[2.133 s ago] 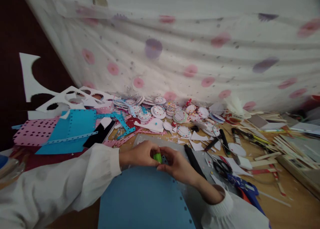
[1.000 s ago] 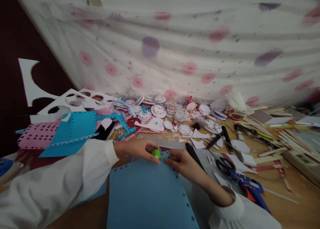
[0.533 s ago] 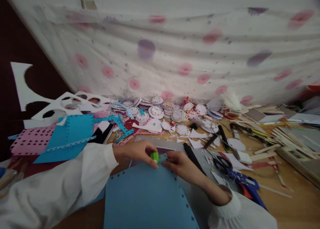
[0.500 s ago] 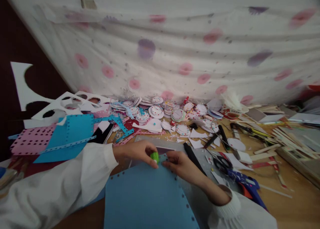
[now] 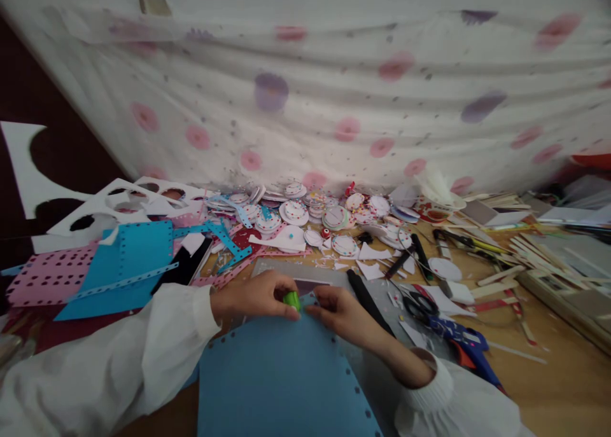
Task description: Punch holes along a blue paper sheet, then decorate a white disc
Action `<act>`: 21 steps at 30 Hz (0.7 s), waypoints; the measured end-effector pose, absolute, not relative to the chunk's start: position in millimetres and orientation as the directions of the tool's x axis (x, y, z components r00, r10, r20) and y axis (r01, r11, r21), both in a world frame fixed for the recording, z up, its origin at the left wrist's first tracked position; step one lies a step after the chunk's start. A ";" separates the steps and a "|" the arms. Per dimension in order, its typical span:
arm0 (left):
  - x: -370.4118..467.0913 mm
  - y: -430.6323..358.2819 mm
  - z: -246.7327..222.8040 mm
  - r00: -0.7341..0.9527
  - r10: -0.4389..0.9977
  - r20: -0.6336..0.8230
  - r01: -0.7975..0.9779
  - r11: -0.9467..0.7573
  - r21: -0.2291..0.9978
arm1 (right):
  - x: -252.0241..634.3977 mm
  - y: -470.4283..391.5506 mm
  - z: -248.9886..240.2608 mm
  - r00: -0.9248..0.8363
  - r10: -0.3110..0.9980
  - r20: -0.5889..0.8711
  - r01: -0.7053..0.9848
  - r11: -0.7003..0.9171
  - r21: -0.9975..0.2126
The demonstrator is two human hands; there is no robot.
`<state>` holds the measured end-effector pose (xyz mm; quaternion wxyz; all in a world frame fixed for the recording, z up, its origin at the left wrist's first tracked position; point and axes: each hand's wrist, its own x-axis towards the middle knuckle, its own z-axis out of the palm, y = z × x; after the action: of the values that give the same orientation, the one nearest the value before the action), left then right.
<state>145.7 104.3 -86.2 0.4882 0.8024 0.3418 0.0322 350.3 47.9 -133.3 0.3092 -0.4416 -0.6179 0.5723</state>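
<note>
A large blue sheet (image 5: 272, 373) with small holes along its top and right edges lies before me. My left hand (image 5: 260, 295) is closed around a small green craft punch (image 5: 291, 300) at the sheet's top edge. My fingers partly cover the punch. Close beside it, my right hand (image 5: 338, 313) pinches the sheet near its top right corner. Its thumb and fingertips are pressed together there.
Left lie perforated blue paper (image 5: 136, 252), pink paper (image 5: 50, 278) and a white cut-out sheet (image 5: 119, 201). Stacked paper discs (image 5: 293, 213) line the back. Scissors (image 5: 420, 305), a blue glue gun (image 5: 465, 341) and wooden sticks (image 5: 544, 256) lie right; a cup (image 5: 432, 208) stands behind.
The view has shifted slightly, so the background sits a little further left. Both hands keep their places at the sheet's top edge; the green punch appears slightly turned.
</note>
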 end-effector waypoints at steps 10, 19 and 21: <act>153.4 98.3 -94.5 0.769 0.601 -0.219 0.486 -0.326 0.811 | 336.9 58.2 -131.4 -0.535 0.841 0.074 0.165 0.190 -0.968; 154.1 111.2 -100.5 0.848 0.473 -0.241 0.363 -0.184 0.914 | 347.4 63.7 -123.3 -0.579 0.815 -0.026 0.279 0.168 -0.946; 153.5 113.1 -93.7 0.859 0.423 -0.289 0.370 -0.122 0.921 | 355.8 63.5 -118.9 -0.614 0.787 -0.058 0.256 0.128 -0.958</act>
<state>153.5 113.1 -93.7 0.6074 0.7486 0.2647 0.0218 355.8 63.5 -118.9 0.2421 -0.3666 -0.7111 0.5489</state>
